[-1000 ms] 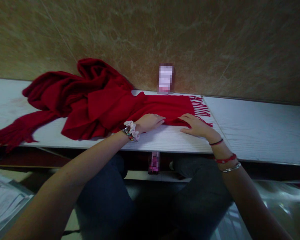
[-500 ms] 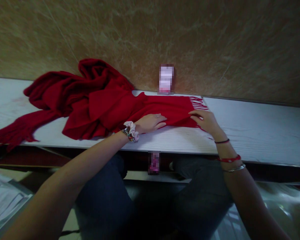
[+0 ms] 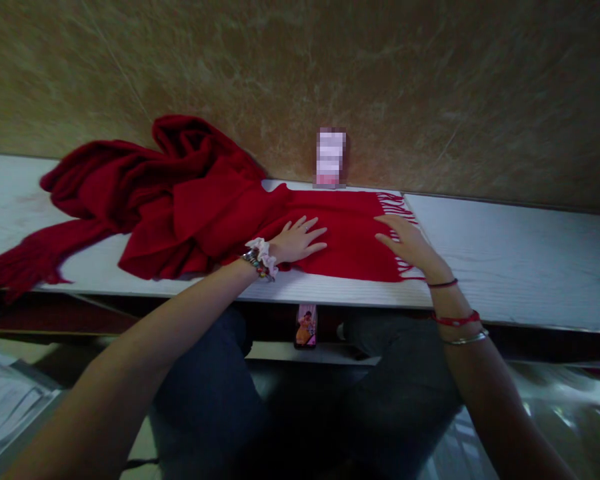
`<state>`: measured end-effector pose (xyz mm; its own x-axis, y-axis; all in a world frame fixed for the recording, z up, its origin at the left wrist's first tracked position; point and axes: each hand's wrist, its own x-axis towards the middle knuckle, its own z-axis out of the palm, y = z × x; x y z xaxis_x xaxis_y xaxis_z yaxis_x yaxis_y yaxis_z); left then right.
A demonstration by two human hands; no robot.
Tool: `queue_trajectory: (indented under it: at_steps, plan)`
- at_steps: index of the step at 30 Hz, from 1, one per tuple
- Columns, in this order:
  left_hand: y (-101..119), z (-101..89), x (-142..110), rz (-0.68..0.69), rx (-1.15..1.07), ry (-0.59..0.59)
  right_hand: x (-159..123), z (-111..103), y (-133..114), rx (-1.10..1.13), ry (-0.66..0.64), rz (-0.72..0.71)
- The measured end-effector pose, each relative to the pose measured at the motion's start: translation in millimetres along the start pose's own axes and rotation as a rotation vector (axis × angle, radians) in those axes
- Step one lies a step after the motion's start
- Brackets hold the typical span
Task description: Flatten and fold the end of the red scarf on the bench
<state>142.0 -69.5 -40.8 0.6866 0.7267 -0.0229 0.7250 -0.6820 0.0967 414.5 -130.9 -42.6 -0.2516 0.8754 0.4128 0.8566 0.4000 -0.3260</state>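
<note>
A red scarf (image 3: 347,233) with fringed ends lies on a narrow white board (image 3: 505,260). Its right end is spread flat, the fringe pointing right, while the rest is heaped in loose folds on the left. My left hand (image 3: 300,241) rests on the flat part with its fingers spread. At the fringed right end is my right hand (image 3: 403,243), thumb and fingers apart, nothing pinched between them; whether its fingertips touch the cloth I cannot tell. The scarf's other fringed end (image 3: 25,263) hangs slightly over the board's front edge at far left.
A phone-shaped item (image 3: 330,159), blurred out, leans against the brown marbled wall (image 3: 300,80) behind the board. Below the front edge, between my knees, is a phone (image 3: 306,327) with a lit picture. Papers (image 3: 7,410) sit in a container at lower left.
The scarf's near edge by the right end has come toward me and now lies flat and wider. My right hand's pinch has opened, and my left fingers have spread.
</note>
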Motion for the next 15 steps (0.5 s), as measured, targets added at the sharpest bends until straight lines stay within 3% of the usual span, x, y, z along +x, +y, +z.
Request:
queue_trajectory:
  at_steps: [4,7,11,13,15]
  plan:
    - [3.2,6.6,2.7,-0.048,0.002,-0.122,-1.6,26.5,-1.9,-0.159,-0.260,0.011]
    - [4.9,7.3,5.0,-0.028,-0.014,-0.124,-4.4,26.3,5.6,-0.199,-0.420,0.120]
    - [2.8,7.1,4.5,0.010,0.061,0.025,-8.2,5.2,26.3,-0.143,-0.512,0.160]
    - [-0.8,6.8,2.9,-0.012,0.148,0.144,-11.7,-5.6,38.1,-0.108,-0.534,0.171]
    - [-6.4,6.7,1.7,-0.072,0.190,0.188,-16.5,-13.3,48.9,-0.087,-0.533,0.190]
